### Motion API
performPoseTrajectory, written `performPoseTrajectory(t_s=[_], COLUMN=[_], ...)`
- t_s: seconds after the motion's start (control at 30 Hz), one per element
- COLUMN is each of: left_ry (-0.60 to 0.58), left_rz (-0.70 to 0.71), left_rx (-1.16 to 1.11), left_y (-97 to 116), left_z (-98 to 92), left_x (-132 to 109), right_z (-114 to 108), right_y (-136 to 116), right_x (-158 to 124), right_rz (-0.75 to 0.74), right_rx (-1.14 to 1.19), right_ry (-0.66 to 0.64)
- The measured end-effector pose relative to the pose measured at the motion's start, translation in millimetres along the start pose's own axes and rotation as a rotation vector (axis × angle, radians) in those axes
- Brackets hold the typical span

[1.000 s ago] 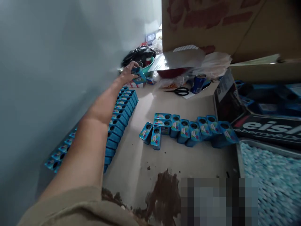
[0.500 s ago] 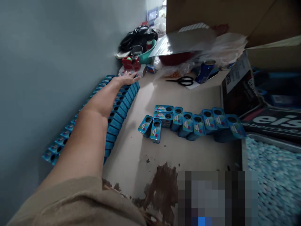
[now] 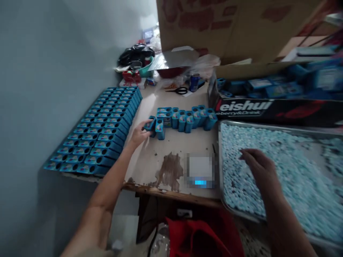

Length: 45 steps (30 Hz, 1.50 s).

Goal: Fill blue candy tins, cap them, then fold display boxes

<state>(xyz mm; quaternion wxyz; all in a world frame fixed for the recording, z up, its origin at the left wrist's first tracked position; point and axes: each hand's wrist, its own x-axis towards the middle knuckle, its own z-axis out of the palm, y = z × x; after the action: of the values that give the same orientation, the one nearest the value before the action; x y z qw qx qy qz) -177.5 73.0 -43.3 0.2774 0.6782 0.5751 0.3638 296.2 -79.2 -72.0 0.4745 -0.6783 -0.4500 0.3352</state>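
Note:
My left hand (image 3: 139, 134) reaches to the near left end of a short row of small blue tins (image 3: 184, 117) on the table (image 3: 177, 146), and its fingers close around the end tin (image 3: 149, 125). My right hand (image 3: 257, 164) hovers over a metal tray (image 3: 220, 157) filled with small pale blue candies (image 3: 289, 178); its fingers are curled and blurred, and I cannot see what they hold. A large block of the same blue tins (image 3: 102, 128) lies in rows along the wall at the left.
An open black carton (image 3: 257, 107) with more blue tins stands behind the tray. At the back are scissors (image 3: 180, 90), a blue can (image 3: 194, 82), a red bowl, a black bag (image 3: 134, 55) and a large cardboard box (image 3: 214, 25). A red object (image 3: 200, 235) sits below the table edge.
My left hand set a tin at the far end of the rows by the wall, then pulled back to the loose row. The view swung right and my right hand came into sight.

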Motion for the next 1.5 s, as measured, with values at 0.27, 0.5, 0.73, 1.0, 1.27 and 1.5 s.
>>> performPoseTrajectory(t_s=[0.27,0.5,0.73,1.0,1.27,1.5], left_ry=[0.284,-0.272,-0.391,-0.21,-0.026,-0.012], left_rz=[0.131,0.509,0.557,0.102,0.169,0.149], left_rx=[0.074,-0.131,-0.237,-0.223,-0.149,-0.205], left_y=[47.2,113.9,105.5,80.8,76.6,76.1], left_z=[-19.2,94.3,130.9,83.0,75.2,81.9], left_x=[-49.0,-105.8,-108.9,-131.9,-142.8,-147.5], right_z=[-60.6,-61.8,-27.3,-7.7,-26.3,-46.5], right_y=[25.5,50.4,35.7,23.6,2.6,-4.0], right_x=[-19.9,-1.2,83.5,71.8,12.2,7.8], right_rz=[-0.259,-0.393,-0.468,-0.564,-0.164,0.197], right_rx=[-0.89,-0.996,-0.981,-1.0,-0.803,0.542], right_ry=[-0.036,-0.277,-0.421,-0.428,-0.188,0.165])
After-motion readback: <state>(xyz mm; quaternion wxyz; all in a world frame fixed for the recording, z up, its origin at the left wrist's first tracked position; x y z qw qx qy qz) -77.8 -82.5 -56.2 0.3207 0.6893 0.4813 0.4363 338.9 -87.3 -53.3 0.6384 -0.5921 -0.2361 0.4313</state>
